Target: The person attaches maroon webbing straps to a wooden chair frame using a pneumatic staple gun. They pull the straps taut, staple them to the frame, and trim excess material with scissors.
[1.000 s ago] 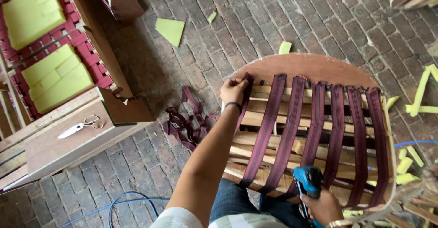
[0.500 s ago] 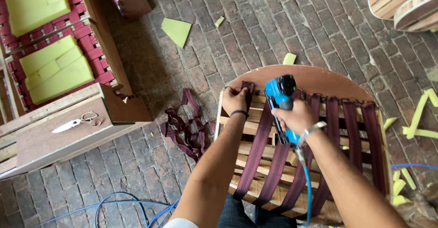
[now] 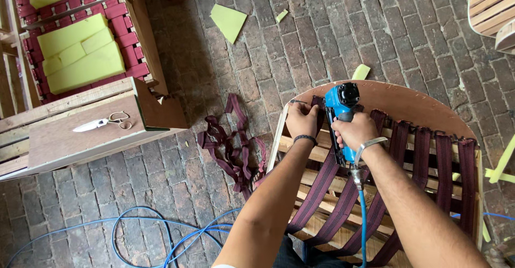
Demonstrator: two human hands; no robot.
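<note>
Stapler lowered — R fingers gripping, L hand beside

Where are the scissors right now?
The scissors lie on the wooden bench at the left of the head view, well away from both hands.

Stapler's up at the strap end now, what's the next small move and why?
Probably press the blue staple gun nose down and fire. The right hand grips it at the frame's curved rim, where the left hand pins the end of the leftmost maroon strap flat on the wood.
</note>
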